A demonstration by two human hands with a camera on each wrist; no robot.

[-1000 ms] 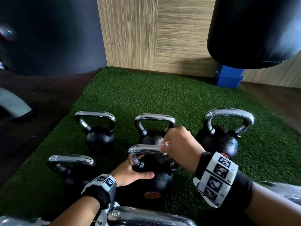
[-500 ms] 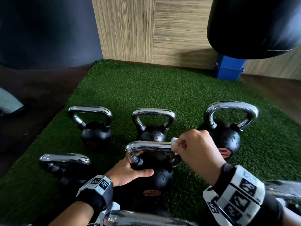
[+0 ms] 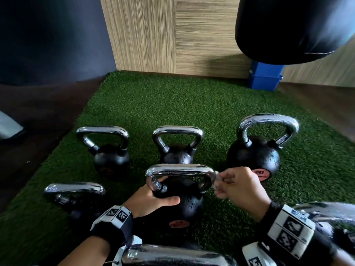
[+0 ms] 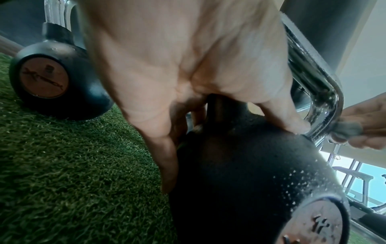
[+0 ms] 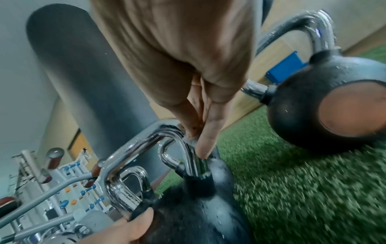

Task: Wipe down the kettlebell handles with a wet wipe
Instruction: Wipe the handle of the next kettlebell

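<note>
A black kettlebell (image 3: 187,205) with a chrome handle (image 3: 179,169) stands on green turf in the middle of the head view. My left hand (image 3: 151,198) grips it at the handle's left post, thumb lying across the body. My right hand (image 3: 222,185) pinches a small white wet wipe (image 3: 216,176) against the handle's right corner. In the left wrist view the wipe (image 4: 346,130) is folded round the wet chrome bend (image 4: 325,102). In the right wrist view my fingers (image 5: 205,137) press down the right post of the handle (image 5: 146,143).
Three more kettlebells stand behind: left (image 3: 107,150), middle (image 3: 177,148), a bigger one right (image 3: 255,150). Others sit at left (image 3: 75,191), near front (image 3: 172,254) and right (image 3: 326,214). A black punching bag (image 3: 292,25) hangs over a blue box (image 3: 265,77). Turf (image 3: 172,104) lies beyond.
My right hand has slid the wipe along the handle's top bar from near its middle to the right corner. The left hand keeps its grip on the kettlebell.
</note>
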